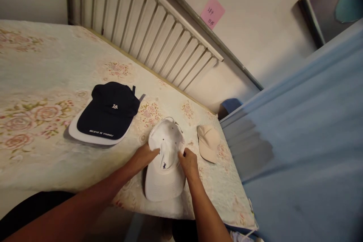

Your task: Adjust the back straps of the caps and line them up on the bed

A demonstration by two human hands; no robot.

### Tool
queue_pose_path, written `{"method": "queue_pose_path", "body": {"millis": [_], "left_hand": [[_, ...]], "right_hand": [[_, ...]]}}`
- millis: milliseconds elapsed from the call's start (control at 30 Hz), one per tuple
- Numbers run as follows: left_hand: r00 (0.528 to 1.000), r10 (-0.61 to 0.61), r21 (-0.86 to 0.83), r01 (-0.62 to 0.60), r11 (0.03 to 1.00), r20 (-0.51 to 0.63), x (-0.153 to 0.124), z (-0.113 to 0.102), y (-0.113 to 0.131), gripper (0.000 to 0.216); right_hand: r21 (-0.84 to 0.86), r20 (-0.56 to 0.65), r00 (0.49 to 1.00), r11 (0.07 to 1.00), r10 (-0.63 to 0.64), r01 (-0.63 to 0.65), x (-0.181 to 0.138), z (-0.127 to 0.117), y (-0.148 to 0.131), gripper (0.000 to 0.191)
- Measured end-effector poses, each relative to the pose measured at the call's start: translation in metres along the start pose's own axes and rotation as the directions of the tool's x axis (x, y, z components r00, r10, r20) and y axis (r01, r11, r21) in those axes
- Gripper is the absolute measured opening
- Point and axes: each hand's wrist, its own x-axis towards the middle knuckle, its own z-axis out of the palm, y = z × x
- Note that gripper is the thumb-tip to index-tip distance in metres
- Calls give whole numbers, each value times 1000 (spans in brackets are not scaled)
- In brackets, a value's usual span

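A white baseball cap (166, 185) with a small dark emblem lies near the front edge of the floral-covered surface, its brim pointing toward me. My left hand (149, 154) grips the cap's left side, thumb on the crown and the other fingers hidden. On the opposite side, my right hand (188, 160) is closed on the cap's edge. Left of it, a black cap (110, 107) with white lettering rests on top of a white brim. A beige cap (208, 143) sits to the right, apart from my right hand.
The floral cloth (39, 121) covers the whole surface. Behind it stands a metal railing (159, 38) against the wall. A pink note (212, 12) is stuck above. The blue curtain (300, 140) hangs along the right side, and a dark-framed mirror (314, 19) shows at upper right.
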Motion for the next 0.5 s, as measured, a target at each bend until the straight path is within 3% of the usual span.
{"method": "queue_pose_path", "body": {"millis": [267, 333, 433, 500], "left_hand": [[998, -54, 143, 51, 988, 15, -2, 4, 4, 40], [999, -34, 160, 32, 987, 6, -1, 5, 3, 41], [1000, 18, 176, -18, 984, 0, -2, 6, 4, 44], [1000, 25, 185, -24, 982, -2, -2, 7, 5, 45]], "right_hand": [[15, -33, 999, 1000, 10, -10, -5, 3, 7, 21], [27, -122, 992, 1000, -7, 11, -14, 0, 2, 18], [58, -362, 924, 986, -126, 157, -29, 0, -15, 26], [79, -373, 892, 950, -254, 303, -38, 6, -30, 26]]}}
